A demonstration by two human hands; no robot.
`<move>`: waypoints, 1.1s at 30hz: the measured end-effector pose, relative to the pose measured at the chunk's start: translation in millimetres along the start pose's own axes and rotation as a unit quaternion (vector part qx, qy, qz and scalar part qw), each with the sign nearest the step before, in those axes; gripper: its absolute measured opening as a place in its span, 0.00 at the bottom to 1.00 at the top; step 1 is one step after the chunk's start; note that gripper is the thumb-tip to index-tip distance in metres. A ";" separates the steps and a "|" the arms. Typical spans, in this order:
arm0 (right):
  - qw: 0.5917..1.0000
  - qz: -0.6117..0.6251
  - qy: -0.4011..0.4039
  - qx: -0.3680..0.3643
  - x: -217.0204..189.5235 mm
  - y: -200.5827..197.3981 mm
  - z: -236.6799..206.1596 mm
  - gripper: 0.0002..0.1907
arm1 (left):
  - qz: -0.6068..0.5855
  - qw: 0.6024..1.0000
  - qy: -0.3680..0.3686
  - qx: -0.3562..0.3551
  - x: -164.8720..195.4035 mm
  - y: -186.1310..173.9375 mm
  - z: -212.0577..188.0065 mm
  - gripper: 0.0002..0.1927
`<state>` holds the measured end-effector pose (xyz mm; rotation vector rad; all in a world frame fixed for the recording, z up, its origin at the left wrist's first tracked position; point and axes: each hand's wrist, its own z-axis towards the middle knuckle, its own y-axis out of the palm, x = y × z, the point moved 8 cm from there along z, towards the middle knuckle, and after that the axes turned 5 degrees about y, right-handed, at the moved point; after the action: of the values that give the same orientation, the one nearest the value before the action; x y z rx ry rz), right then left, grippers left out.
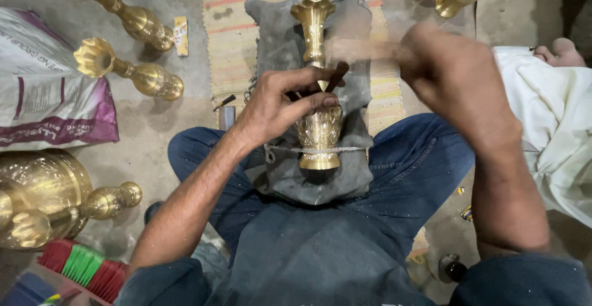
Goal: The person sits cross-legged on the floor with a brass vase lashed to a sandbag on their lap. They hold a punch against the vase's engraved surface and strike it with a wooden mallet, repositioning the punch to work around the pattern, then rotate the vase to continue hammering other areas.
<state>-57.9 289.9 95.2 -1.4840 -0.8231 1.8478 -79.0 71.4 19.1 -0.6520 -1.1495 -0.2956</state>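
The left hand (280,105) has its fingers (320,101) pinching a thin dark chisel (336,76), its tip set against the neck of a brass vase (317,96). The vase lies on its side on a dark grey cloth (277,41) draped over the person's lap, mouth pointing away, with a pale cord (290,150) running across its lower body down to the cloth. The right hand (456,74) is raised beside it and blurred; its fingers look curled round a pale handle (357,50), likely a hammer, though the blur hides the grip.

The risks, as I judge them: the chisel stands on a smooth, rounded neck, so a blow that lands off-centre could make the tip skid and scar the brass or jab the left thumb. The vase is round and rests on soft cloth over knees, so if the cord slackens it could roll. The left fingers sit very close to where the blow would fall.

The vase is shiny yellow metal with a fluted, flaring mouth, a slim neck and a bulging patterned belly. The cloth looks thick and limp; the jeans (419,158) are worn blue denim. More brass vases (132,74) of the same shape lie on the rough concrete floor (154,127), near a striped woven mat (228,28) and a plastic sack (43,90)
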 end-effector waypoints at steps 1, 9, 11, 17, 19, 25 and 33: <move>0.993 -0.087 -0.079 0.024 -15.4 -0.8 -1.9 0.16 | 0.004 1.000 0.014 0.003 2.9 -0.4 0.0 0.19; 0.985 -0.155 -0.069 -0.003 -19.1 4.3 -2.4 0.16 | 0.006 1.000 -0.017 -0.001 -2.8 0.8 -2.2 0.15; 0.998 0.019 0.051 -0.010 3.1 1.5 -1.0 0.16 | -0.007 1.000 -0.016 0.001 -5.0 1.7 -2.2 0.17; 0.994 -0.102 -0.036 -0.013 0.9 27.0 2.0 0.17 | -0.130 0.982 -0.040 0.129 -25.2 -14.6 -17.1 0.16; 0.999 -0.016 0.016 -0.034 6.9 43.3 -1.8 0.27 | -0.146 0.957 -0.077 0.239 -38.0 -26.1 -34.0 0.15; 0.976 0.083 0.136 -0.151 1.9 113.1 -20.7 0.46 | 0.068 0.939 -0.133 0.310 -34.0 -2.9 -81.5 0.15; 0.917 0.348 0.068 -0.185 14.2 131.7 -16.4 0.48 | 0.137 0.932 -0.100 0.320 -0.3 12.3 -82.6 0.14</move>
<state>-55.5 221.9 -19.6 -2.3524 -0.6391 2.1094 -10.9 30.1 -6.1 -0.2543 -1.2412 0.3878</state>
